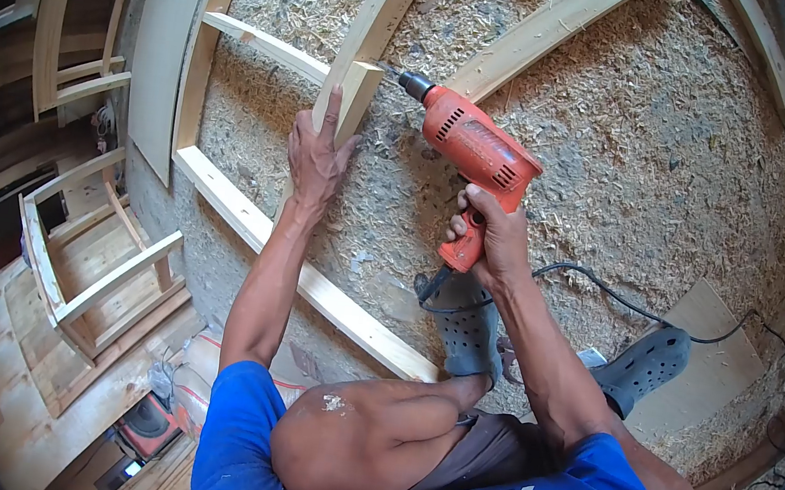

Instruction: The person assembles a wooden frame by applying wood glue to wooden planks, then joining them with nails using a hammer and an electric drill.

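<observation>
Knee point(357, 439), R hand point(492, 243), drill point(476, 149); bit point(390, 70) unclear

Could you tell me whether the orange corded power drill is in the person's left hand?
No, the right hand grips the orange corded power drill, while the left hand rests on the pale wooden slat.
</observation>
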Demonstrator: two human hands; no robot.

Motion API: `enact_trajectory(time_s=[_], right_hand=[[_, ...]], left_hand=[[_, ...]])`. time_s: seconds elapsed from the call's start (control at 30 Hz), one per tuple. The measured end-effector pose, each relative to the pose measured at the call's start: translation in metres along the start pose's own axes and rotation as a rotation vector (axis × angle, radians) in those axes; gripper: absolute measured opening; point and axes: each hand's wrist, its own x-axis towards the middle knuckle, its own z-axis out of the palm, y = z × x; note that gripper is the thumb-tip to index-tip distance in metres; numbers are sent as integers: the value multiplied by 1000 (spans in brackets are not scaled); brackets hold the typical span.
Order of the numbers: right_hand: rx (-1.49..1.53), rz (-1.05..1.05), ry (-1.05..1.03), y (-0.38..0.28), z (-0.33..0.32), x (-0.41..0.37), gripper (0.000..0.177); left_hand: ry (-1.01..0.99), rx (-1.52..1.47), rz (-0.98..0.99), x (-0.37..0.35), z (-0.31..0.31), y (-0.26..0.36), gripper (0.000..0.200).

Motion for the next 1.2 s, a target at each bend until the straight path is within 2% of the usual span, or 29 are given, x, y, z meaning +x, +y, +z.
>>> enact_trajectory(time_s=[0.5,0.6,0.8,0.9,0.97,1.03,1.1,1.2], right_hand=[[-112,-58,-60,4,15,36,27],[-177,-62,-82,-5,14,36,26],[-102,-85,-50,-11,21,2,31],[-144,-34,-15,-23,-5,-21,34],[-16,8,-45,-37,-49,-57,35],[173,-8,-23,-54,-77,-80,43],[215,-178,-31,-79,-83,-91,46],[130,-273,-228,-144,-101,-103,50]], left_hand=[[-3,0,-3,1,-2,-3,110],[-6,-12,-5,2,-1,-3,109],[-19,-36,-56,-1,0,-4,105],[-25,-28,-89,-2,-2,-3,104],[-9,-26,-107,0,-2,-7,105],[-9,-35,-135,-6,0,-4,105],[53,-21,-65,-1,-3,-6,107],[102,30,-81,-3,1,-7,107]])
